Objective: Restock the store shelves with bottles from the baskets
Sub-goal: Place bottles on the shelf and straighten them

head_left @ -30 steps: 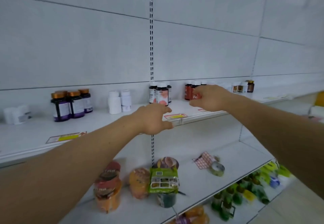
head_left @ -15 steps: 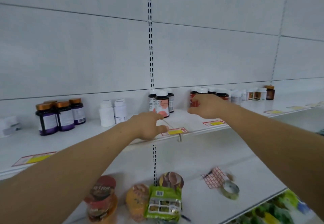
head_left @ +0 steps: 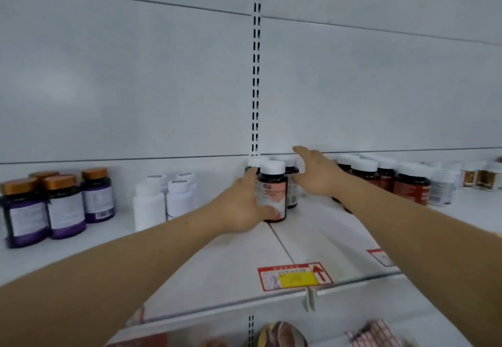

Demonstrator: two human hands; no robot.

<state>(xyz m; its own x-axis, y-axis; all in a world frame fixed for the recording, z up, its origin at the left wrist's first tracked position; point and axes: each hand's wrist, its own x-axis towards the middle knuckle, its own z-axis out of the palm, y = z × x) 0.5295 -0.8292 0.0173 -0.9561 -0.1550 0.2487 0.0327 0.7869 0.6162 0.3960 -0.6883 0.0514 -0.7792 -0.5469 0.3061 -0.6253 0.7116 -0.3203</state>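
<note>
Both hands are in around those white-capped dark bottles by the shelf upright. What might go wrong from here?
1. The left hand grips the front pink-label bottle; pulling it may topple the bottles packed close behind.
2. The right hand, fingers straight, sits between that cluster and the red-label bottles; a sweep might knock either group.

Bright, even, cool light washes the white wall [head_left: 135, 88] and shelf [head_left: 312, 238] with only faint soft shadows beside the bottles [head_left: 271, 192], while the whole view is softly blurred, labels unreadable, the lines bowed by wide-angle distortion and the packets [head_left: 282, 334] at the bottom edge smeared.
</note>
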